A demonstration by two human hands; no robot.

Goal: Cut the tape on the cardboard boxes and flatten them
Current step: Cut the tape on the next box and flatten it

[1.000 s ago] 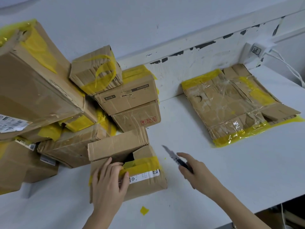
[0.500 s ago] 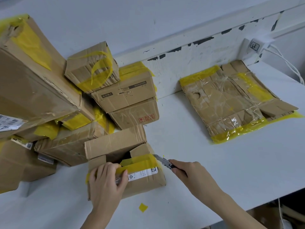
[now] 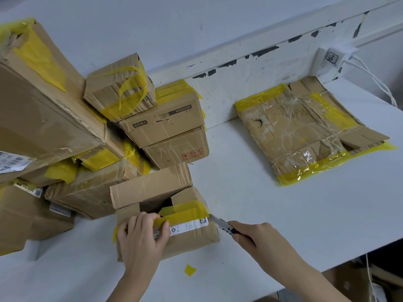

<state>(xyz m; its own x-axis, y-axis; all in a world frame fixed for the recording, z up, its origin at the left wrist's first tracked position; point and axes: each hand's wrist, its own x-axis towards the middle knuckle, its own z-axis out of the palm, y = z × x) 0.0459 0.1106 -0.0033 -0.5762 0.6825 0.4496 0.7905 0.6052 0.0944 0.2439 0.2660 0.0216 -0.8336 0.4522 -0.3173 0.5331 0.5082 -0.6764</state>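
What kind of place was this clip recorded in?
Probably a parcel unpacking or recycling bench: used shipping boxes with yellow tape are heaped on a white table beside a flattened box, under a scuffed wall with a plugged-in charger.

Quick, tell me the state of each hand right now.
Left hand: fingers curled over the top edge of the small box, holding it.
Right hand: gripping the utility knife, blade at the box's yellow tape.
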